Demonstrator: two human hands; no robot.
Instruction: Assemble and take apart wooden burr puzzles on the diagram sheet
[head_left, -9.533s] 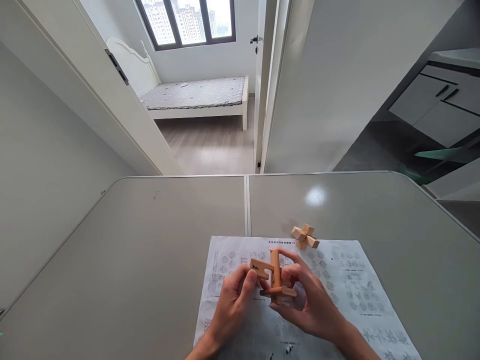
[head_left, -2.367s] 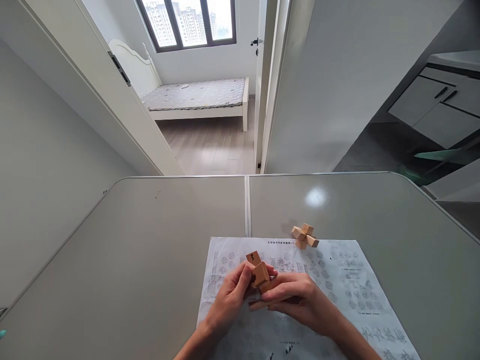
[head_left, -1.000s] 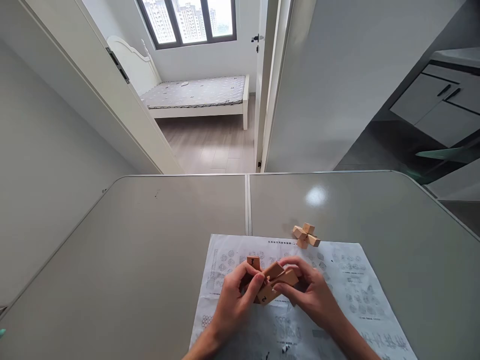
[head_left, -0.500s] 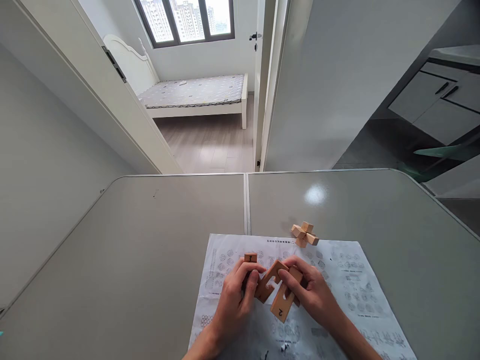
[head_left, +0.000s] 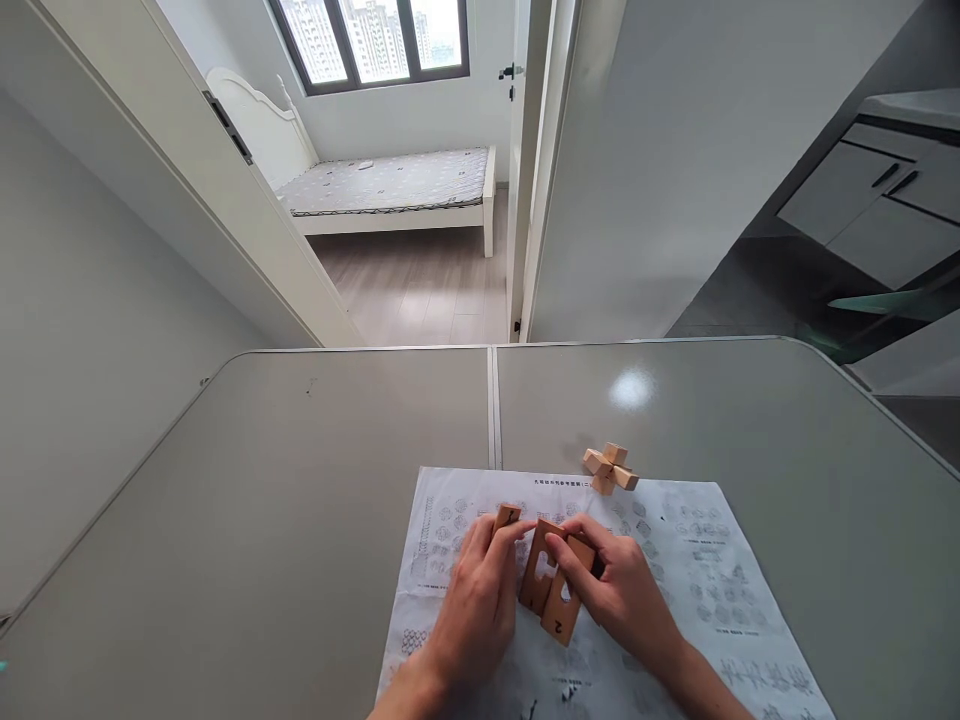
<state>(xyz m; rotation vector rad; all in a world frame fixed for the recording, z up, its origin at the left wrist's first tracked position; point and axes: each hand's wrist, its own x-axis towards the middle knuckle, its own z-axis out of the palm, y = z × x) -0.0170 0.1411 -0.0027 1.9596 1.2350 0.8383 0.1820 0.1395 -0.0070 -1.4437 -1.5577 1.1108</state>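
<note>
Slippage looks the likeliest trouble here. The right hand [head_left: 624, 585] pinches two flat pieces at their upper ends, its thumb across the front and its fingers behind: the wooden piece marked 2 [head_left: 559, 622] and, just to its left and partly overlapped by it, a notched wooden piece [head_left: 533, 590]. Both slant above the printed sheet [head_left: 675, 560], their lower ends hanging free, so a loosened thumb could let one slide out or swing round against the other. The left hand [head_left: 478, 592] turns its back to the camera, fingers curled around a third wooden block [head_left: 508, 513] that pokes out above them; where its thumb presses cannot be told. Its index finger reaches to the notched piece's top edge, apparently touching it, and a push there might knock that piece askew. Cut-outs facing the wrong way could also jam if forced, since the pieces do not look locked together. Beyond, the cross-shaped wooden assembly [head_left: 610, 470] sits by the sheet's far edge on the table [head_left: 262, 550], probably too far off to be bumped.
</note>
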